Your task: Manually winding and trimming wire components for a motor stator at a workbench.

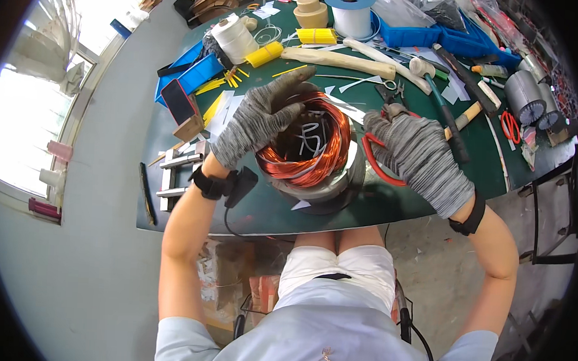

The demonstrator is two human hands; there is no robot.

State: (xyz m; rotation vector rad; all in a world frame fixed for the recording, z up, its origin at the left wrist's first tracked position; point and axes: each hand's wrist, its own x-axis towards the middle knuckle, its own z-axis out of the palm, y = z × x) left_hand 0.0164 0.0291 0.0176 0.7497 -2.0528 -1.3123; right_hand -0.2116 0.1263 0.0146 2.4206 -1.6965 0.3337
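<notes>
Resting on the near edge of the green worktable (191,208), a motor stator (315,175) with bright copper windings (302,171) sits at the centre of the view, white insulation strips showing inside its bore. The left hand (263,115), in a grey knit glove, lies over the coil at about 10 o'clock of the stator, fingers curled down onto the copper wire and gripping it. The right hand (416,157), gloved alike, is at 3 o'clock, just beside the stator's rim, closed around red-handled pliers (380,165) whose handles curve out below the palm — the tool's nose points up and away from the coil. Both wrists carry black bands. At 1 o'clock of the stator lies a rubber mallet (435,90) with a wooden handle, and at 11 o'clock a spool of white cord (234,39) beside yellow sleeving (316,36). At 12 o'clock — a roll of white tape (351,12).
</notes>
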